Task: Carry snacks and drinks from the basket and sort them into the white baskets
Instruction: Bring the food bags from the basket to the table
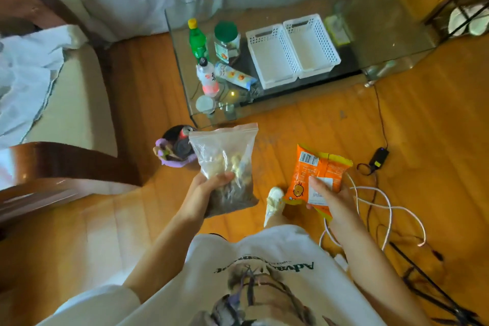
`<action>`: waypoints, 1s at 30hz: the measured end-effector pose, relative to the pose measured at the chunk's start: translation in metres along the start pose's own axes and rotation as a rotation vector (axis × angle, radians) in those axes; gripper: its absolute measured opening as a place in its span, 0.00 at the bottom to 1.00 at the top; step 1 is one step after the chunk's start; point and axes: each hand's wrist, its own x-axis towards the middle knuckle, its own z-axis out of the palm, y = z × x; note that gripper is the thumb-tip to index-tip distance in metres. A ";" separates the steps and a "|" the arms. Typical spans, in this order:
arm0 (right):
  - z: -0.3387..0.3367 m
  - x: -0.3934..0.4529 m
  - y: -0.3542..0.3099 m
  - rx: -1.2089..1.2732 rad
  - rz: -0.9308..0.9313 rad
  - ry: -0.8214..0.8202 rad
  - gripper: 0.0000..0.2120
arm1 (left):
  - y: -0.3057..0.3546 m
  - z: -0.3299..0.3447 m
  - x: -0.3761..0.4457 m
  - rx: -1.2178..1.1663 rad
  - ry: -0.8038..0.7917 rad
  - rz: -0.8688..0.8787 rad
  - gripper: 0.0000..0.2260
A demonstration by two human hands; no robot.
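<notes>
- I'm standing on the wooden floor, carrying one snack in each hand toward the glass table ahead.
- My left hand is closed around the lower half of a clear zip bag of mixed snacks, thumb across the front, the sealed top pointing up and away.
- My right hand is gripping an orange snack packet together with a small white packet, thumb pressing the white one against the orange.
- Both white baskets are sitting side by side on the table, touching along their long edges, and both are looking empty from here.
- Left of them I'm seeing a green bottle, a green-lidded jar, a pink-and-white bottle and a long wrapper lying flat, all still on the glass outside the baskets.
- The purple basket on the floor by my left hand is still holding a dark can or bottle; I can't tell which.
- I'm judging this as mid-carry, so the trick is keeping the zip bag upright and supported from below, since its heavy contents are sagging.
- I'm wanting to step clear of the white cable looping just beside my right foot.
- At the table, I'd be lowering both hands over one basket for snacks, leaving the other for drinks.
</notes>
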 end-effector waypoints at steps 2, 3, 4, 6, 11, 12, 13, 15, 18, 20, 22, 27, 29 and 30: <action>-0.005 0.031 -0.036 -0.028 -0.021 -0.023 0.12 | 0.025 0.021 0.029 -0.057 0.035 0.017 0.13; -0.006 0.045 -0.054 -0.051 -0.026 -0.038 0.13 | 0.037 0.030 0.042 -0.080 0.045 0.033 0.11; -0.005 0.058 -0.070 -0.072 -0.029 -0.055 0.16 | 0.047 0.038 0.054 -0.094 0.052 0.049 0.09; -0.001 0.084 -0.099 -0.115 -0.020 -0.095 0.19 | 0.066 0.049 0.076 -0.113 0.060 0.063 0.08; 0.022 0.141 -0.150 -0.158 0.005 -0.159 0.17 | 0.098 0.052 0.123 -0.213 0.134 0.039 0.13; 0.029 0.152 -0.157 -0.162 0.009 -0.170 0.16 | 0.102 0.050 0.133 -0.229 0.158 0.029 0.13; 0.036 0.164 -0.164 -0.169 0.014 -0.178 0.16 | 0.106 0.047 0.144 -0.242 0.178 0.017 0.12; 0.052 0.187 -0.178 -0.179 0.022 -0.195 0.16 | 0.118 0.041 0.169 -0.257 0.208 -0.007 0.08; 0.080 0.224 -0.205 -0.183 -0.001 -0.195 0.17 | 0.145 0.033 0.214 -0.253 0.212 -0.038 0.07; 0.100 0.249 -0.226 -0.164 -0.031 -0.172 0.16 | 0.170 0.026 0.247 -0.242 0.192 -0.050 0.08; 0.121 0.272 -0.247 -0.150 -0.051 -0.146 0.12 | 0.196 0.019 0.277 -0.242 0.168 -0.046 0.07; 0.174 0.326 -0.296 -0.163 -0.046 -0.136 0.13 | 0.248 0.000 0.343 -0.287 0.156 -0.022 0.10; 0.192 0.348 -0.312 -0.179 -0.053 -0.127 0.14 | 0.265 -0.005 0.370 -0.274 0.152 -0.008 0.13; 0.204 0.371 -0.321 -0.199 -0.044 -0.120 0.14 | 0.274 -0.010 0.394 -0.260 0.158 -0.013 0.14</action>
